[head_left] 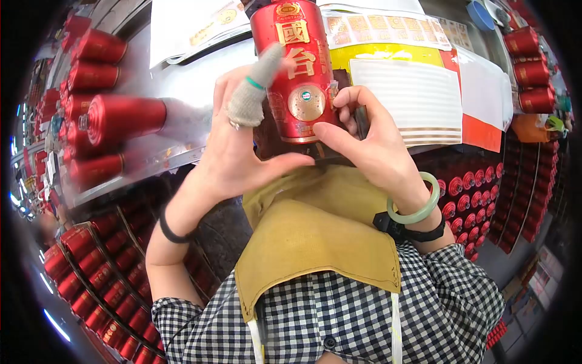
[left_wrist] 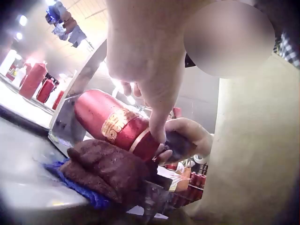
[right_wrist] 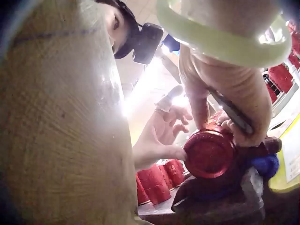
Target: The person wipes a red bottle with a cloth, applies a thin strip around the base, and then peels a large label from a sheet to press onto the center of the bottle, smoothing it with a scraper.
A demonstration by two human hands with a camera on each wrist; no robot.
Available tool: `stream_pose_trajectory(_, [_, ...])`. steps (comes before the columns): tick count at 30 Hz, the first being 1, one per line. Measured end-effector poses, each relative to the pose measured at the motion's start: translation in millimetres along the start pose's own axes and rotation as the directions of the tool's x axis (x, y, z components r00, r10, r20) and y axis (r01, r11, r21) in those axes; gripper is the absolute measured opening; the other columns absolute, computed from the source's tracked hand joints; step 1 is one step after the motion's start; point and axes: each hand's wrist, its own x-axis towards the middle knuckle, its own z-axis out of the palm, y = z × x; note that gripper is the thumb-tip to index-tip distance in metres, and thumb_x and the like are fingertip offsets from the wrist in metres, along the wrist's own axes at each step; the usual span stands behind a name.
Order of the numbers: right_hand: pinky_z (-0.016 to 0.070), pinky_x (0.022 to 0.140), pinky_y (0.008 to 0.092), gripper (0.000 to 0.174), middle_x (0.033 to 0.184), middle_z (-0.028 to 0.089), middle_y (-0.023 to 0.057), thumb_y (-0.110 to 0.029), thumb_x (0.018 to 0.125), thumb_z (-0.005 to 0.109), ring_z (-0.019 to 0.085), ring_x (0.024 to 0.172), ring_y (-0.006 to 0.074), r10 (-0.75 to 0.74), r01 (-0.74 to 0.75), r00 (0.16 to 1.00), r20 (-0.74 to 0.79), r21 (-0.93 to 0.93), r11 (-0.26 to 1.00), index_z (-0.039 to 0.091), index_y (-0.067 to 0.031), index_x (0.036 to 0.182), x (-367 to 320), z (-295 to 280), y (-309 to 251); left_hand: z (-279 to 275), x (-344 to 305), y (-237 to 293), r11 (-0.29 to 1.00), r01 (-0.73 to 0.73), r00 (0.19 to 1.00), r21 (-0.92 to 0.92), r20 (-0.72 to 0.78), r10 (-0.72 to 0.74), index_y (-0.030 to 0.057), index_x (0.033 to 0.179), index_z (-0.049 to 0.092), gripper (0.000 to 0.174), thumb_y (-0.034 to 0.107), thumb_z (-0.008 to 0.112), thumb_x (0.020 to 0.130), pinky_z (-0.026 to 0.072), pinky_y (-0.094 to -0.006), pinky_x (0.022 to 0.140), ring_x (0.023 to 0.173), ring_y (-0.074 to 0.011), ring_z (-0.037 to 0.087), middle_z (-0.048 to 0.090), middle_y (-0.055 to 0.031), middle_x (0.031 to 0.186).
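Note:
A red bottle (head_left: 297, 79) with gold characters lies with its base toward me, over a folded brown cloth (left_wrist: 103, 168). My left hand (head_left: 233, 130), grey covers on its raised fingers, is spread at the bottle's left side. Its thumb reaches the rim of the red base (right_wrist: 209, 154). At the lower right side, my right hand (head_left: 373, 130) has its thumb on the bottle near the base and its index finger bent by a small label on the side. Its curled fingers hold a narrow dark tool (right_wrist: 232, 112) against the palm; its kind is unclear.
Red bottles stand on the metal table (head_left: 136, 173) at left, the nearest a large red bottle (head_left: 124, 118). Sheets of gold labels (head_left: 382, 30) and a striped white sheet (head_left: 406, 100) lie to the right. Racks of red bottles (head_left: 103, 285) fill the space below the table.

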Motion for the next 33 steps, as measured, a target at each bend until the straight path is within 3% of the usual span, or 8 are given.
stream_pose_trajectory(1, [0.0511, 0.084, 0.0313, 0.046, 0.103, 0.063, 0.0072, -0.025, 0.087, 0.082, 0.059, 0.095, 0.0139, 0.001, -0.001, 1.000, 0.002, -0.001, 1.000, 0.056, -0.0004, 0.116, 0.2, 1.8, 0.2, 6.3, -3.2, -0.9, 0.988, 0.075, 0.993, -0.135, -0.077, -0.086, 0.0029, 0.158, 0.033, 0.111, 0.024, 0.093, 0.068, 0.0390, -0.0486, 0.111, 0.132, -0.0338, 0.046, 0.049, -0.0148, 0.147])
stream_pose_trajectory(2, [0.0442, 0.077, 0.0253, 0.041, 0.097, 0.053, 0.0005, -0.022, 0.087, 0.082, 0.049, 0.086, 0.0085, -0.016, 0.016, 1.000, -0.020, -0.016, 1.000, 0.054, -0.0042, 0.112, 0.5, 4.0, 0.3, 12.2, -11.7, -6.9, 0.965, 0.133, 0.990, -0.228, -0.024, -0.142, 0.0002, 0.162, 0.015, 0.117, 0.021, 0.089, 0.073, 0.0300, -0.0487, 0.120, 0.143, -0.0341, 0.037, 0.032, -0.0198, 0.160])
stream_pose_trajectory(3, [0.0372, 0.069, 0.0193, 0.038, 0.091, 0.044, -0.0061, -0.018, 0.086, 0.082, 0.038, 0.078, 0.0030, -0.034, 0.033, 0.999, -0.041, -0.032, 0.999, 0.053, -0.0080, 0.108, 0.8, 5.5, 0.7, 17.3, -16.2, -8.6, 0.964, 0.136, 0.989, -0.229, -0.025, -0.145, 0.0002, 0.162, 0.015, 0.117, 0.021, 0.089, 0.073, 0.0300, -0.0487, 0.120, 0.143, -0.0341, 0.037, 0.032, -0.0198, 0.160])
stream_pose_trajectory(6, [0.0365, 0.069, 0.0194, 0.038, 0.091, 0.043, -0.0059, -0.020, 0.086, 0.082, 0.037, 0.078, 0.0034, -0.023, 0.019, 0.999, -0.045, -0.074, 0.997, 0.052, -0.0082, 0.107, 1.8, 5.8, -1.2, 26.0, -22.6, -0.9, 0.841, 0.274, 0.940, -0.466, -0.054, -0.336, -0.0007, 0.162, 0.007, 0.105, 0.011, 0.075, 0.084, 0.0190, -0.0514, 0.126, 0.156, -0.0351, 0.017, 0.018, -0.0215, 0.166])
stream_pose_trajectory(9, [0.0359, 0.069, 0.0197, 0.037, 0.091, 0.043, -0.0060, -0.019, 0.086, 0.081, 0.037, 0.079, 0.0035, -0.001, -0.001, 0.999, -0.036, -0.068, 0.998, 0.052, -0.0084, 0.106, 3.4, 6.1, -3.5, 33.1, -21.7, 1.8, 0.666, 0.317, 0.888, -0.675, -0.034, -0.458, -0.0008, 0.163, 0.005, 0.104, 0.008, 0.074, 0.085, 0.0190, -0.0513, 0.126, 0.156, -0.0348, 0.016, 0.014, -0.0211, 0.167])
stream_pose_trajectory(13, [0.0358, 0.069, 0.0200, 0.036, 0.091, 0.043, -0.0060, -0.018, 0.086, 0.080, 0.036, 0.078, 0.0036, 0.019, -0.020, 0.999, -0.027, -0.024, 1.000, 0.051, -0.0087, 0.106, 2.7, 6.9, -6.4, 33.3, -16.4, 7.5, 0.530, 0.398, 0.832, -0.749, 0.050, -0.553, 0.0000, 0.162, 0.002, 0.105, 0.005, 0.073, 0.085, 0.0225, -0.0500, 0.125, 0.152, -0.0333, 0.024, 0.018, -0.0207, 0.164])
stream_pose_trajectory(19, [0.0357, 0.068, 0.0202, 0.036, 0.090, 0.043, -0.0061, -0.017, 0.086, 0.081, 0.036, 0.078, 0.0036, 0.012, -0.014, 0.999, -0.038, -0.057, 0.998, 0.051, -0.0089, 0.106, 3.6, 6.1, -1.4, 36.7, -8.2, 10.7, 0.556, 0.457, 0.803, -0.694, 0.054, -0.593, 0.0027, 0.163, 0.000, 0.110, 0.006, 0.074, 0.082, 0.0333, -0.0468, 0.120, 0.146, -0.0321, 0.034, 0.024, -0.0203, 0.160])
stream_pose_trajectory(33, [0.0346, 0.067, 0.0190, 0.042, 0.093, 0.042, -0.0063, -0.020, 0.084, 0.083, 0.035, 0.077, 0.0027, 0.001, -0.003, 1.000, -0.026, -0.047, 0.999, 0.051, -0.0091, 0.109, 1.7, 5.2, -1.5, 34.5, 7.4, 15.1, 0.528, 0.530, 0.764, -0.663, 0.102, -0.638, 0.0065, 0.163, 0.003, 0.111, 0.005, 0.075, 0.078, 0.0409, -0.0435, 0.114, 0.137, -0.0288, 0.047, 0.041, -0.0195, 0.148])
